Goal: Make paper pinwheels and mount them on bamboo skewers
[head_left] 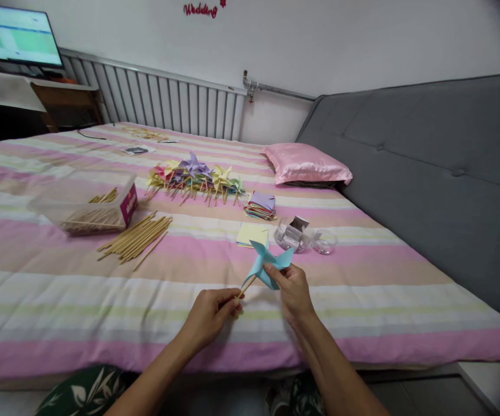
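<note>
A light blue paper pinwheel point(258, 267) is held above the front part of the bed, between both hands. My left hand point(215, 312) is closed on its thin wooden stick point(247, 285), gripping it between thumb and fingers. My right hand point(292, 288) pinches the middle of the paper blades, its thumb on the near face; the other fingers are partly hidden behind the paper. Just beyond lie some pale yellow paper sheets point(252, 234) and a clear container point(292, 234) with small items in it. Its round clear lid point(323, 241) rests to the right.
Finished pinwheels point(193, 173) lie piled mid-bed, beside a stack of coloured paper point(260, 205). Loose wooden sticks point(137, 238) lie left, near a clear plastic box point(82, 211) holding more sticks. A pink pillow point(306, 164) leans near the grey headboard point(423, 162).
</note>
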The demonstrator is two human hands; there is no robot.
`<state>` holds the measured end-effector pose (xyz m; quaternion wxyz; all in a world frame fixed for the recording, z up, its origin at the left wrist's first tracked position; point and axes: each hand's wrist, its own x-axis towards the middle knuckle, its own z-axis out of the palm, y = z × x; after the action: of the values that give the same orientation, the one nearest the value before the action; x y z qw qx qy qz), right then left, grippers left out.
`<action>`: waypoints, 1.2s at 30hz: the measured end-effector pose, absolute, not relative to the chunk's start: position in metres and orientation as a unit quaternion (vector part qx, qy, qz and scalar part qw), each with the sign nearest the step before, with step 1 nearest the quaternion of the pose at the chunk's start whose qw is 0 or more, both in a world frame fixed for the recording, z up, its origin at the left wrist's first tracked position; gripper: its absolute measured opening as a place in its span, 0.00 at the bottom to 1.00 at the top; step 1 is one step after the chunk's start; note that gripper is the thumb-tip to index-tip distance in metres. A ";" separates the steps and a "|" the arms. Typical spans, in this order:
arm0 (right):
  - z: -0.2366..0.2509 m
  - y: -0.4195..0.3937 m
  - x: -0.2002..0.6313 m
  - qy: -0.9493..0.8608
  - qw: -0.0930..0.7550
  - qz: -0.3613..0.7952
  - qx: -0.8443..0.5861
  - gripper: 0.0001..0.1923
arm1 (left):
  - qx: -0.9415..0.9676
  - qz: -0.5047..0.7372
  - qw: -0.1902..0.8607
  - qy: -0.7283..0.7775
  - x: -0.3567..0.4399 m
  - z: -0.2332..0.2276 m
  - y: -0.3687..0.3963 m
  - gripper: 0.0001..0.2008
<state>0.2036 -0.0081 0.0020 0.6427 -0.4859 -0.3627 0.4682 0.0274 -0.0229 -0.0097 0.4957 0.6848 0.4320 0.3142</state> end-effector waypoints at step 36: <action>0.008 0.000 0.221 -0.329 0.696 0.476 -0.425 0.12 | 0.680 0.300 0.504 0.440 0.019 -0.004 -0.018 0.15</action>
<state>0.2212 -0.0001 0.0082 0.6959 -0.4254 -0.3287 0.4761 0.0194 -0.0176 -0.0043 0.5038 0.6804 0.4399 0.2997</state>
